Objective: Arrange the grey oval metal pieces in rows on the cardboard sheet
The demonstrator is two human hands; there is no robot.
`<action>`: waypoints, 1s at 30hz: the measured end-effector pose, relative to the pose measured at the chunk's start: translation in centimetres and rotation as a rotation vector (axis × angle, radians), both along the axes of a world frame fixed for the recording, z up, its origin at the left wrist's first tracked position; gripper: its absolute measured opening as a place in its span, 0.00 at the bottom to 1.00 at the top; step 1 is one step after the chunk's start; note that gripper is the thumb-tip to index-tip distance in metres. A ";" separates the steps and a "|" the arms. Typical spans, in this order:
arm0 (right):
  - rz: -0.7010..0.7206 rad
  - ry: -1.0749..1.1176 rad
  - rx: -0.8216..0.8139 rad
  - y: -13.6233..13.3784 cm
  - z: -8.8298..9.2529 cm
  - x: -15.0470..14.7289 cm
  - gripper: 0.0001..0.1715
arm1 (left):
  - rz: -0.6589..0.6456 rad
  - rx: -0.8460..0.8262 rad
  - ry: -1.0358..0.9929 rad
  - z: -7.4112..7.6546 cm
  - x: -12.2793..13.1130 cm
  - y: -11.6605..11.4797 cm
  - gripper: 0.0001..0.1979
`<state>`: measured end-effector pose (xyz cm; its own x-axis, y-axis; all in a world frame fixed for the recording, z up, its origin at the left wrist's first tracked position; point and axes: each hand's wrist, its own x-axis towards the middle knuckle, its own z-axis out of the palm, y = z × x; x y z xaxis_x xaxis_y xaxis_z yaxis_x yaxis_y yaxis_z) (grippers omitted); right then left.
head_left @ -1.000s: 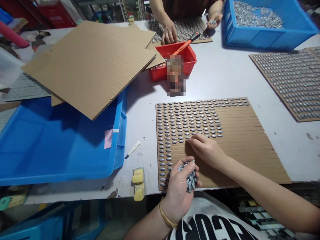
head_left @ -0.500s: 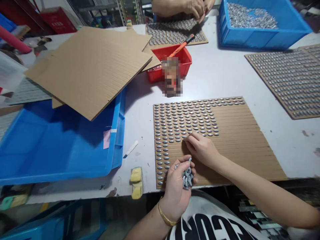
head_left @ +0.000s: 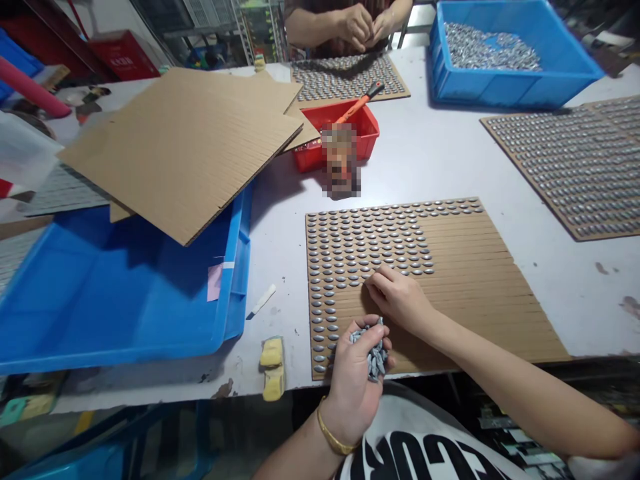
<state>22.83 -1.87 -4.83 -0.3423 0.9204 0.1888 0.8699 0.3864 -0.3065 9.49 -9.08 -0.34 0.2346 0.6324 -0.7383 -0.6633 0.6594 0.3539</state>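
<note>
Many small grey leaf-shaped pieces [head_left: 377, 363] fill the left hand [head_left: 350, 380], cupped and thumb-clamped around them, over the near-left corner of a flat brown cardboard sheet [head_left: 480, 293] at the near edge of a white table [head_left: 430, 157]. The right hand [head_left: 403, 300] has fingertips pinched together at the sheet, beside a short row; whether they grasp a piece, I cannot tell. More such pieces line the sheet's left and far edges. Beyond its far edge sits a red plastic bin [head_left: 367, 143]; by the table's far edge stands a blue plastic crate [head_left: 510, 92] of grey pieces, left of which a co-worker's hands [head_left: 357, 28] meet.
</note>
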 end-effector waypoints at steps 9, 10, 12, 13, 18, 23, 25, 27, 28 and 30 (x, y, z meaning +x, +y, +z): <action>-0.002 0.362 -0.093 -1.1 1.3 0.8 0.10 | 0.018 -0.038 -0.019 0.1 0.1 -0.1 0.12; 0.000 0.441 -0.125 -1.7 1.9 1.0 0.09 | 0.031 -0.042 -0.026 0.0 0.0 -0.1 0.12; 0.001 0.581 -0.216 -3.2 3.2 1.4 0.08 | 0.059 -0.041 -0.034 0.0 0.1 0.0 0.11; 0.011 0.642 -0.268 -3.9 3.8 1.6 0.08 | 0.073 -0.035 -0.035 -0.1 0.1 0.1 0.10; 0.097 0.754 -0.446 -5.4 5.4 1.8 0.14 | 0.090 0.032 -0.081 -0.4 0.7 0.4 0.10; 0.045 0.644 -0.511 -4.4 5.2 2.3 0.10 | 0.063 -0.060 -0.049 -0.3 1.2 0.4 0.10; 0.012 0.611 -0.537 -4.1 5.1 2.7 0.09 | 0.065 -0.100 -0.035 -0.3 1.3 0.5 0.10; -0.003 0.596 -0.552 -3.9 5.2 3.2 0.09 | 0.064 -0.119 -0.038 -0.2 1.5 0.6 0.10; -0.003 0.591 -0.549 -3.8 5.2 3.4 0.09 | 0.060 -0.121 -0.045 -0.2 1.5 0.7 0.11; 0.011 0.578 -0.522 -3.6 5.0 3.8 0.09 | 0.044 -0.120 -0.059 -0.1 1.6 0.8 0.13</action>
